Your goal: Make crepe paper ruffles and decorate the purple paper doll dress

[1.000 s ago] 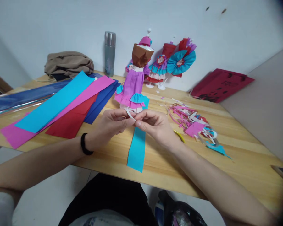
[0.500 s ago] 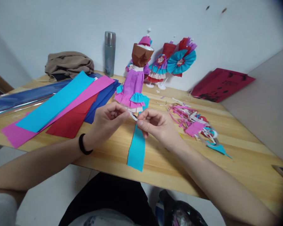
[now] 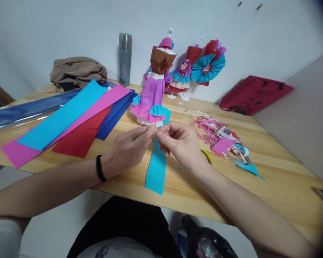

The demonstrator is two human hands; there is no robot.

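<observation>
White piece: a tiny pale sliver [image 3: 155, 130] at the centre of the frame, between the two hands; most of it is hidden by the fingers.
Left hand: at centre left [image 3: 129, 148], thumb and forefinger pressed together, pinching one end of the white piece.
Right hand: just right of centre [image 3: 181, 143], thumb and forefinger pinching the other end; the remaining fingers curl loosely.
Weight: likely next to nothing, so feel would tell little about grip.
Stiffness: probably thin, soft and papery; it should bend readily and crease or tear if pulled hard.
Slip: judged low between dry fingers, though so small a piece could easily drop.
Where to hold: by the very ends, with light fingertip pressure, keeping the middle free.
Below the hands: a teal strip [image 3: 156, 172] lying lengthwise on the wooden surface [image 3: 185, 193], lower centre; it looks soft and easily creased.
Behind the hands: a dressed figure [image 3: 152, 95], upright, upper centre; its ruffles look crushable, so it is best taken by the body.
Right of centre: a yellow curved object [image 3: 207, 156], partly hidden by the right forearm, and farther right a tangle of scraps [image 3: 223, 145], light and apt to snag.
Centre left: overlapping coloured sheets [image 3: 64, 116], floppy, best lifted flat from an edge.
</observation>
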